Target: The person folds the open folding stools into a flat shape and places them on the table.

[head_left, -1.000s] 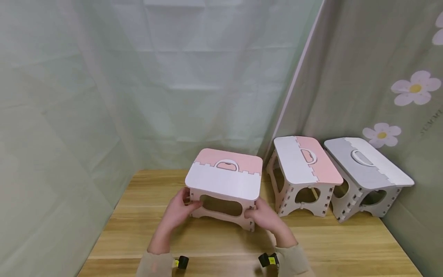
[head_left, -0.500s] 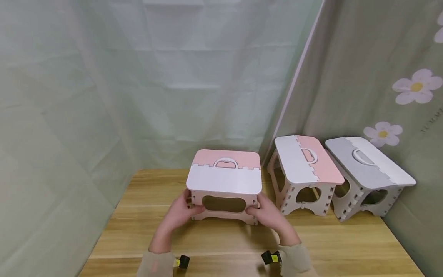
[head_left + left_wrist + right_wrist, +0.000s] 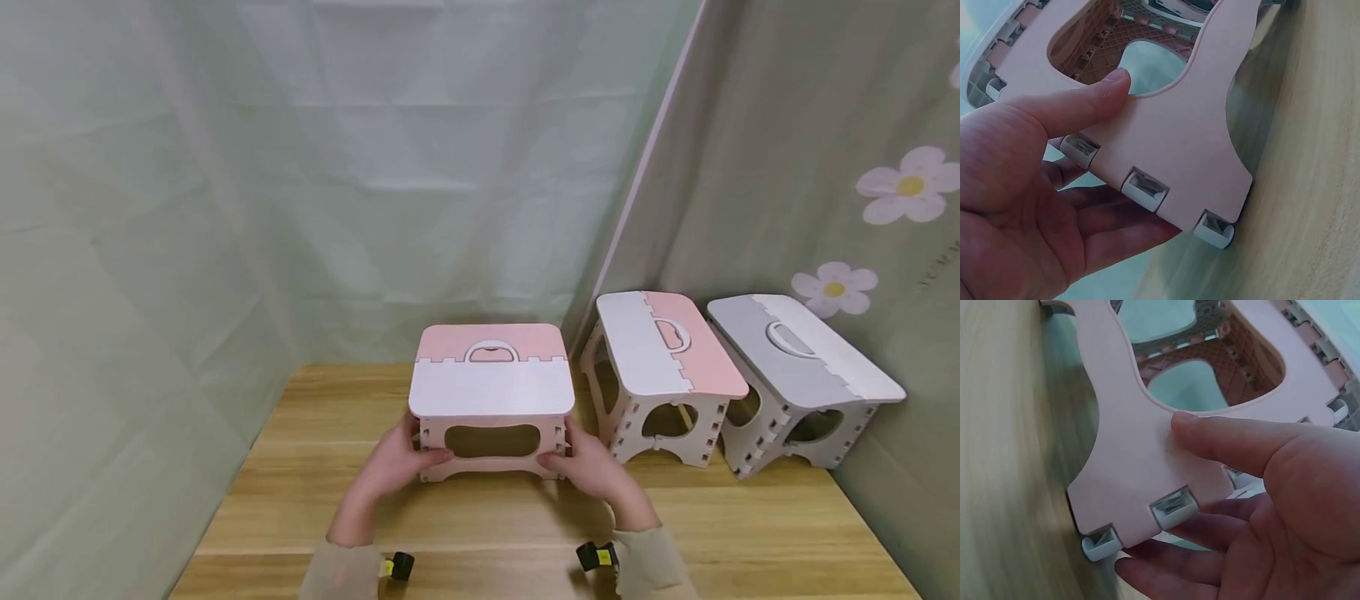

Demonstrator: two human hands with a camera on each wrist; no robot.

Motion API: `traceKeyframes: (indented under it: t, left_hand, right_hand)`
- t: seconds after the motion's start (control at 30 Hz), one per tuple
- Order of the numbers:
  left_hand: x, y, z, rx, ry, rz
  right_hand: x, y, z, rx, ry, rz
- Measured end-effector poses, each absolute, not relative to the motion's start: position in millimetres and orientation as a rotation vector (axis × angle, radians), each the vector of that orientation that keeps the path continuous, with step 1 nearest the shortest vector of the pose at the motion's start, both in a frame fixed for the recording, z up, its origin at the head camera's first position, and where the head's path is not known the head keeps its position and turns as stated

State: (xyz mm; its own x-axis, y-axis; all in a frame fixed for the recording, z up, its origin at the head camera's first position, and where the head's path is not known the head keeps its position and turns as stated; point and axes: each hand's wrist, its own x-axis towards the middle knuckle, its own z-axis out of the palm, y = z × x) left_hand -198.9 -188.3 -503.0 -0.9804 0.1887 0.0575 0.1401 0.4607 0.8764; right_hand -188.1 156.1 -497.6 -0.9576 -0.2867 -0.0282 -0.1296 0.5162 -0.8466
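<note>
A folding stool (image 3: 491,387) with a pink and white top and a white carry handle stands upright on the wooden table, squarely facing me. My left hand (image 3: 393,458) grips its left front corner. In the left wrist view, the thumb lies on the pink leg panel (image 3: 1179,137) below its oval opening, and the fingers reach behind the hinged edge. At the right front corner, my right hand (image 3: 592,467) holds the stool the same way, its thumb on the panel (image 3: 1129,437) and its fingers behind. The fingertips behind the legs are partly hidden.
Just right of the held stool stands a second pink and white folding stool (image 3: 637,350). Beyond it is a grey and white one (image 3: 787,350). Curtains (image 3: 450,183) close off the back and sides of the wooden table (image 3: 300,500).
The stool has turned from a slant to face me squarely, its right front corner swinging back. It has shifted slightly right, with both hands keeping their grip. The other stools stand as before.
</note>
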Motion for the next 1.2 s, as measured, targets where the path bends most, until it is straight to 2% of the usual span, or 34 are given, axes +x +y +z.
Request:
traceKeyframes:
  t: [0.47,1.2]
  left_hand:
    - [-203.2,-193.8,-510.8,0.346,2.554,1.61]
    - [-202.7,-190.5,-517.4,0.19,2.655,1.452]
  right_hand:
    - [-196.3,160.2,-512.4,-0.293,2.609,-1.386]
    - [-199.5,163.1,-523.0,-0.275,2.576,-1.373]
